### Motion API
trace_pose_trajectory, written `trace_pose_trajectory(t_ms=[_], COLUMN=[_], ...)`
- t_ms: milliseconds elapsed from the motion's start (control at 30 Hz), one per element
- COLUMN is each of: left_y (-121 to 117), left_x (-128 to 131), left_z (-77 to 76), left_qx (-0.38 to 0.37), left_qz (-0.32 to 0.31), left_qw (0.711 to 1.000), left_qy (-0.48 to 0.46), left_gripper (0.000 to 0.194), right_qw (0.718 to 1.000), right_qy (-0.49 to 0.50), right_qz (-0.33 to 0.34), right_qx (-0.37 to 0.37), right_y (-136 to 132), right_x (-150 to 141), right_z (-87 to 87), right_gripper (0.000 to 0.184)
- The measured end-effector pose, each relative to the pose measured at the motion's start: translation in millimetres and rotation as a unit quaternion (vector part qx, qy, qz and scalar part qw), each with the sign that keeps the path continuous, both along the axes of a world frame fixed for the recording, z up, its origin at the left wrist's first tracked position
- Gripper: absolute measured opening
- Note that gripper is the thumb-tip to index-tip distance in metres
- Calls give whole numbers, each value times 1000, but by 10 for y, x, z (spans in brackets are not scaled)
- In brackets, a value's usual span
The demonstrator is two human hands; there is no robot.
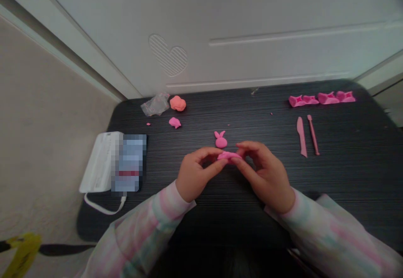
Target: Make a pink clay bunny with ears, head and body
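Between my two hands is a small, stretched piece of pink modelling clay (229, 156). My left hand (199, 169) pinches its left end between thumb and fingers. At the other end, my right hand (267, 173) has its thumb and fingertips on the clay. Just beyond the fingertips a pink clay rabbit head (221, 142) with two ears lies on the dark table (195, 227). Farther left sit a loose pink clay lump (174, 122) and an orange clay lump (178, 103).
A crumpled clear wrapper (156, 104) lies at the back left. Left of my arm are a white power bank (100, 162), a phone (129, 162) and a white cable (103, 211). To the right are a pink plastic knife (301, 137), a thin modelling tool (313, 135) and pink moulds (327, 98).
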State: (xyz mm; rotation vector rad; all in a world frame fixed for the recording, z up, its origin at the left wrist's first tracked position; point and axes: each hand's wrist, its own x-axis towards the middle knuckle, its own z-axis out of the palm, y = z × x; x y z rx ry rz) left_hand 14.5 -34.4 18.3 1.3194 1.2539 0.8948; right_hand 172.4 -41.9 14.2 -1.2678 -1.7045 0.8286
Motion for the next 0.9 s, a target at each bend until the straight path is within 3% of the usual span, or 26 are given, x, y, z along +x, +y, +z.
trace_pose_trajectory(t_ms=[167,367,567,767,900], left_y=[5,15,9,-14,0], left_x=[32,23,40,46,27], left_z=[-2,40,27,11,16], left_qx=[-90,-72,-63,-63,-47], left_qz=[-32,-34,19,16,12], left_qw=[990,994,995,990,996], left_qy=[-103,-78,-79,-125,-70], left_gripper=[21,16,11,18,14], right_qw=[995,995,992,994,992], right_qy=[84,53,8,-11,-11], right_qz=[-25,1,37,47,62], right_qx=[-52,-85,-117,-98,-111], right_y=[0,24,54,70,70], right_x=[10,20,23,30,19], right_z=[-45,5,53,87,80], right_gripper=[22,22,18,15,14])
